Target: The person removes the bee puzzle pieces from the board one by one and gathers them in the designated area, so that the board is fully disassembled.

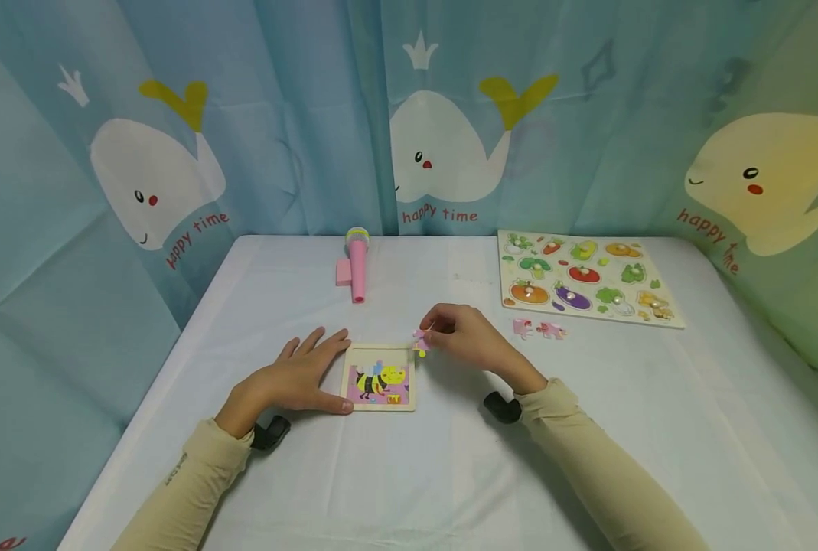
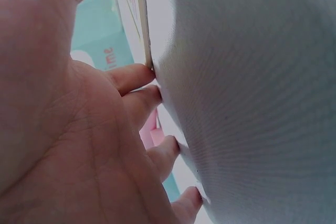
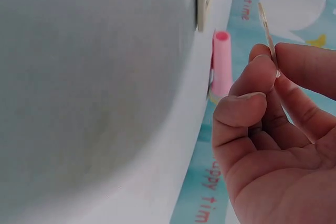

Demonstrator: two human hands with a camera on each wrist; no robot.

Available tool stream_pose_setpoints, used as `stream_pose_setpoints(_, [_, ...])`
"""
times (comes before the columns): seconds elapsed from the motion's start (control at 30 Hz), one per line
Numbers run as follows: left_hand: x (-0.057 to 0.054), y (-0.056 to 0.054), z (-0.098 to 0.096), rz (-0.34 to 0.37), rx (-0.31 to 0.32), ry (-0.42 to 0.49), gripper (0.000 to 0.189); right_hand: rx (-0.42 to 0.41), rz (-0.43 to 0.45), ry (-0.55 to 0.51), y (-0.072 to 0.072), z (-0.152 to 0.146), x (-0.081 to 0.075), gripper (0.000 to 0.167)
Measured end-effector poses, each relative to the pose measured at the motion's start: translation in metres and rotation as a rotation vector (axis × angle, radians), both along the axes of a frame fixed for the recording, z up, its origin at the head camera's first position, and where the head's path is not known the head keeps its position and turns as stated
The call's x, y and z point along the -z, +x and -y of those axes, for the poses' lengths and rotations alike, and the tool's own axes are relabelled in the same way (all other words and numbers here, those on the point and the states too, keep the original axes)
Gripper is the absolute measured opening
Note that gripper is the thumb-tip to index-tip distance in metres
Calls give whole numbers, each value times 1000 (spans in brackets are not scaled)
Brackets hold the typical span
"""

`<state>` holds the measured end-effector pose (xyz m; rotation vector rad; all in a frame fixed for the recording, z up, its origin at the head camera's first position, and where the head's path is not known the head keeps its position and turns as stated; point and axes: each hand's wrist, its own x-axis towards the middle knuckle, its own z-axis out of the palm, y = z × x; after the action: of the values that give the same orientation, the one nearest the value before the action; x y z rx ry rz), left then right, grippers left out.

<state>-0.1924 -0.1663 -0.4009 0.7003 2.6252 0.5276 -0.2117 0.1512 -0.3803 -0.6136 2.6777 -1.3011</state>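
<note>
A small square wooden puzzle tray (image 1: 414,383) lies on the table with a bee picture (image 1: 379,382) in its lower part; bare wood shows along its top. My left hand (image 1: 304,375) is spread at the tray's left side, thumb at the lower left corner and index finger at the upper left. In the left wrist view its fingertips (image 2: 169,145) rest on the cloth beside the tray edge (image 2: 143,19). My right hand (image 1: 469,337) pinches a thin pink puzzle piece (image 1: 420,342) between thumb and index finger, raised by the tray's upper right corner; the right wrist view shows the piece (image 3: 266,30) edge-on.
Two loose pink puzzle pieces, one left (image 1: 522,328) and one right (image 1: 552,330), lie right of my right hand. Behind them is a vegetable knob board (image 1: 588,277). A pink toy microphone (image 1: 358,268) and a pink block (image 1: 343,272) stand at the back. A whale-print curtain (image 1: 312,115) borders the table.
</note>
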Motion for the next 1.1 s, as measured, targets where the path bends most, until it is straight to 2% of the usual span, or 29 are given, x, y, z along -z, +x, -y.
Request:
stream_pose_setpoints(0.37, [0,-1,0,-1,1,-6,111,70,76,-46,0,-29,-2,9])
stream_pose_setpoints(0.6, [-1,0,0,-6,0,-1,111,111,82,-55,-1,-49,-3,11])
stream_pose_setpoints(0.83, [-4,2,-2,-13,4,7,111,157,127,-58,0,-64,-6,15])
stream_pose_setpoints(1.1, [-5,3,-3,-11,6,17,111,201,107,-73,7,-81,-13,18])
